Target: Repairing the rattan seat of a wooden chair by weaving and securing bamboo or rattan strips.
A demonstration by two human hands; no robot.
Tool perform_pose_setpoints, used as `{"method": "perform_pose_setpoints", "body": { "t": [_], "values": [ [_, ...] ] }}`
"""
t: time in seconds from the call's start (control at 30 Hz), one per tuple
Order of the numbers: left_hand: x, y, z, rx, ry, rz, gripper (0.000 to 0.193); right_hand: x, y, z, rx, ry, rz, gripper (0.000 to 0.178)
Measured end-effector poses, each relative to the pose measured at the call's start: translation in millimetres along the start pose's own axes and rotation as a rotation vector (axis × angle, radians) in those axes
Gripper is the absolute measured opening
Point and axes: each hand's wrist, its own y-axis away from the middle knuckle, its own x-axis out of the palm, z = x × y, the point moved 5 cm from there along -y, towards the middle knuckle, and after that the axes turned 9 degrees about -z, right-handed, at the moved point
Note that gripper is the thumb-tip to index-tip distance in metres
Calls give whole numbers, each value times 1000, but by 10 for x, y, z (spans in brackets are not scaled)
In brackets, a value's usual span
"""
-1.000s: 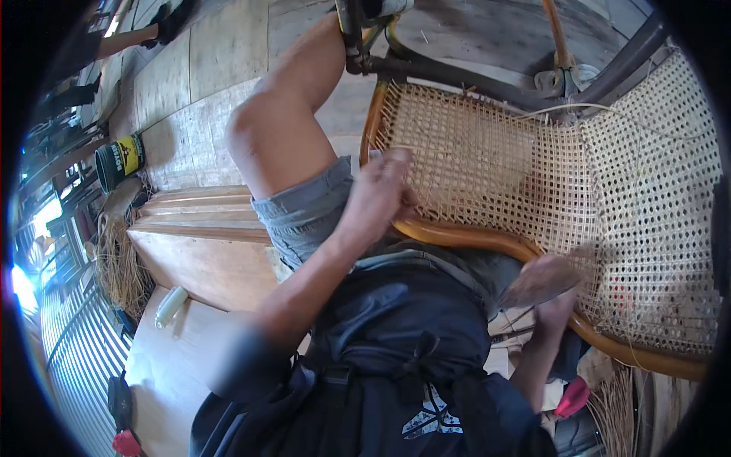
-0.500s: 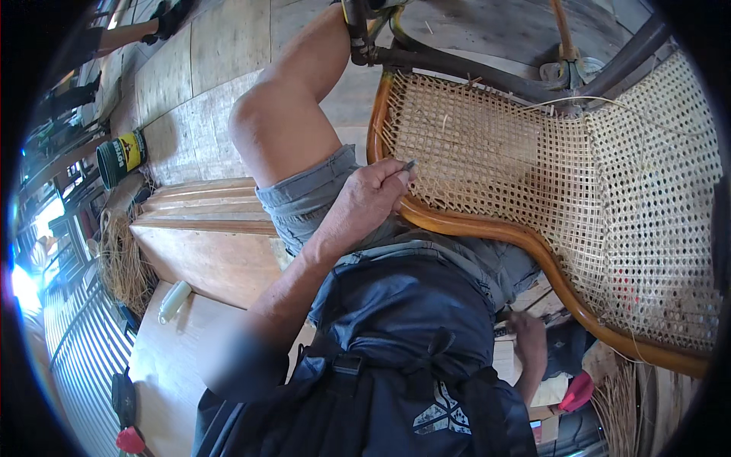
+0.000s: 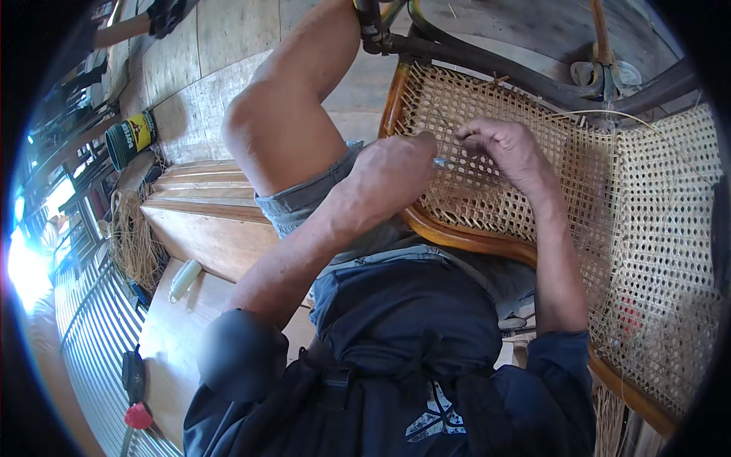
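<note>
A chair seat of woven cane (image 3: pixel 487 217) in a curved, varnished wooden rim (image 3: pixel 472 239) lies across my lap, joined to a cane backrest (image 3: pixel 662 228) at the right. Over the near left part of the seat, my left hand (image 3: pixel 392 174) is closed. A small shiny tip (image 3: pixel 439 162) sticks out by its fingers; its kind is hidden. Just right of it my right hand (image 3: pixel 506 151) hovers over the weave, fingers curled and thumb drawn in. Whether a thin strand lies between those fingers cannot be seen. Loose cane ends stick up along the seat's left edge.
Dark chair bars (image 3: pixel 502 76) run along the seat's far side. To the left are a green bucket (image 3: pixel 122 146), a bundle of fibre strips (image 3: pixel 133 236), a wooden box (image 3: pixel 213 236) and a pale cylinder (image 3: pixel 184 279). Another person's shoe (image 3: pixel 162 18) shows at the far left.
My right hand has come up from beside the chair at the lower right to above the seat. My left hand has shifted slightly right, near it.
</note>
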Motion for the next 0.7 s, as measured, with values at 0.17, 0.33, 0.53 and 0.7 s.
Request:
{"method": "perform_pose_setpoints", "body": {
  "t": [0.17, 0.33, 0.53, 0.7],
  "values": [
    [163, -302, -97, 107, -209, 5, 15, -113, 38, -94, 57, 330, 1, 10],
    [175, -426, -268, 159, -291, 171, 17, -116, 114, -78, 62, 391, -103, 11],
    [219, -497, -339, 201, -334, 187, 18, -218, 160, -133, 243, 488, -2, 18],
    [310, -581, -458, 189, -351, 279, 16, -226, 171, -162, 264, 538, 50, 24]
  ]
}}
